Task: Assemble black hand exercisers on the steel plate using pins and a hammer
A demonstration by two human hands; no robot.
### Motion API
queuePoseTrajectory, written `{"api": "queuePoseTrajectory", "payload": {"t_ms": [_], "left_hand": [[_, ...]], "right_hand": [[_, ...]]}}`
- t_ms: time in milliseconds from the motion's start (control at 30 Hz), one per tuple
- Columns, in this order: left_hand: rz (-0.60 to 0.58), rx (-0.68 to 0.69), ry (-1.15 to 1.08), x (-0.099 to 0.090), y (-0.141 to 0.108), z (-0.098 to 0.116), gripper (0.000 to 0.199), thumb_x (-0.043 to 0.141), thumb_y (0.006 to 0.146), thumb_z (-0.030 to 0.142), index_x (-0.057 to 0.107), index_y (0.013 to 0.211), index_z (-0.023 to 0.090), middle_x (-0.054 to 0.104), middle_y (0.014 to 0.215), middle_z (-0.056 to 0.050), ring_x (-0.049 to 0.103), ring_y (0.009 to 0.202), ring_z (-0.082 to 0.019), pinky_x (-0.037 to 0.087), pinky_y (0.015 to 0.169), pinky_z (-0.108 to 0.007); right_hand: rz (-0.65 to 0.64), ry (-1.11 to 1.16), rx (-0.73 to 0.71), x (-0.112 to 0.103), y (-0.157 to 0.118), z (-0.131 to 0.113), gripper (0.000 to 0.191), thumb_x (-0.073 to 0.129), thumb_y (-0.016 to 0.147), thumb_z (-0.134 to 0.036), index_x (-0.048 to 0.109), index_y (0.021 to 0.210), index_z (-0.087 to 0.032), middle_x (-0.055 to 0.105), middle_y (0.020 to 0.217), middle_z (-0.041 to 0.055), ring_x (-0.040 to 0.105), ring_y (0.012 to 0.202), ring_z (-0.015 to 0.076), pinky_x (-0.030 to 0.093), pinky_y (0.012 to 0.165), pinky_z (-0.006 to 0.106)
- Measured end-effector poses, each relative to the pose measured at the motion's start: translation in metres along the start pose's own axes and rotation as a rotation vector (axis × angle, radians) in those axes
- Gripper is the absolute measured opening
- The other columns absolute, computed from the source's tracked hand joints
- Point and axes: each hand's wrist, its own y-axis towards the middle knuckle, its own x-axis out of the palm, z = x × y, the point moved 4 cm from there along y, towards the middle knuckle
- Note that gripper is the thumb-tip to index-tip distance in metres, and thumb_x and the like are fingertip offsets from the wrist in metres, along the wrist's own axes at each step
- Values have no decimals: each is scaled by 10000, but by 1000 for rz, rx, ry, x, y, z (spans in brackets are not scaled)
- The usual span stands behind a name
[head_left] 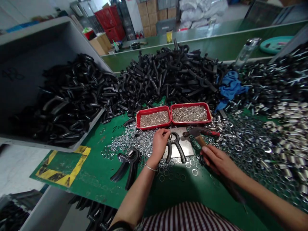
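Observation:
A black hand gripper (176, 144), a two-handled exerciser, lies on a flat metal plate (190, 149) with its handles pointing towards me. My left hand (160, 142) is closed in a pinch at the upper left of that exerciser, beside its coil. Whatever sits between the fingertips is too small to make out. Wrapped round the wooden handle of a claw hammer (200, 140), my right hand (216, 158) keeps the hammer head just right of the exerciser, over the plate's edge. Another black hand gripper (130, 165) rests on the green table, left of my left forearm.
Two red trays (137, 123) of small metal parts stand behind the plate. Loose rings (194, 172) and nuts surround it. Black handles (154, 73) are heaped behind and spill from a grey crate (90, 130). A blue cloth (229, 85) and metal sleeves (286, 147) lie right.

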Motion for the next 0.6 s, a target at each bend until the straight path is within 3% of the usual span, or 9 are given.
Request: {"api": "queuePoseTrajectory", "payload": {"t_ms": [200, 433, 533, 600], "left_hand": [[-20, 78, 155, -1, 0, 10, 105, 598, 931, 187, 673, 858, 175, 677, 880, -50, 624, 861, -189, 464, 816, -303], [-123, 398, 591, 9, -6, 27, 202, 441, 999, 148, 630, 932, 165, 620, 989, -96, 540, 976, -239, 447, 904, -378], [-143, 353, 581, 6, -8, 27, 174, 455, 1008, 194, 621, 970, 158, 617, 995, -97, 539, 980, -238, 454, 913, -387], [-85, 290, 541, -3, -14, 27, 183, 496, 1009, 283, 608, 1048, 145, 619, 1038, -107, 542, 1019, -246, 453, 937, -403]], "right_hand": [[-31, -1, -42, 4, 7, 6, 462, 450, 957, -653, 526, 878, -204, 516, 601, -47, 389, 400, 68, 264, 349, 191], [-53, -107, -67, -2, 2, -5, 437, 421, 968, -641, 507, 904, -218, 585, 702, -21, 443, 418, 86, 346, 383, 223], [-83, -252, -122, -9, 6, -22, 414, 400, 981, -606, 528, 908, -219, 628, 749, 7, 516, 492, 123, 409, 447, 255], [-78, -435, -192, -13, 9, -41, 416, 388, 990, -578, 549, 866, -215, 636, 717, 18, 550, 541, 148, 427, 510, 278]]}}
